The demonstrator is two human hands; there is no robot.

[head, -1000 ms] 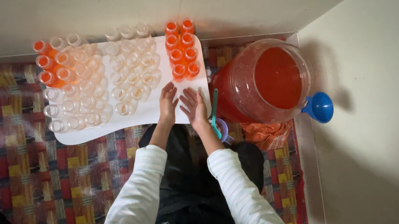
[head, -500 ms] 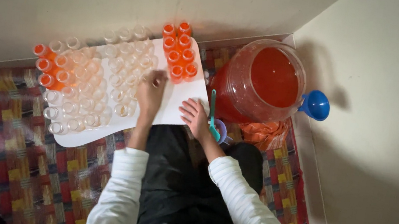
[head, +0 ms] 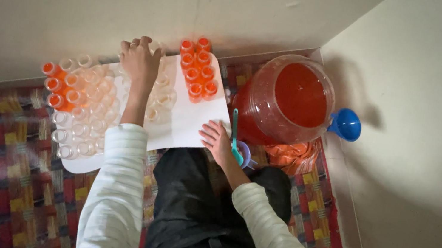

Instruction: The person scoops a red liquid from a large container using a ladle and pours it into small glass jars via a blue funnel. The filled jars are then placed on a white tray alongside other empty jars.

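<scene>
Our left hand reaches to the far edge of the white tray, fingers curled over the empty clear cups there. Our right hand lies spread on the tray's near right corner, beside a teal scoop and the big jar of orange drink.

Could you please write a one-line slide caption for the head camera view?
Left hand reaches over small bottles on a white tray; right hand rests beside a big orange-filled jar.

left hand hiding bottles, elbows cropped
</scene>
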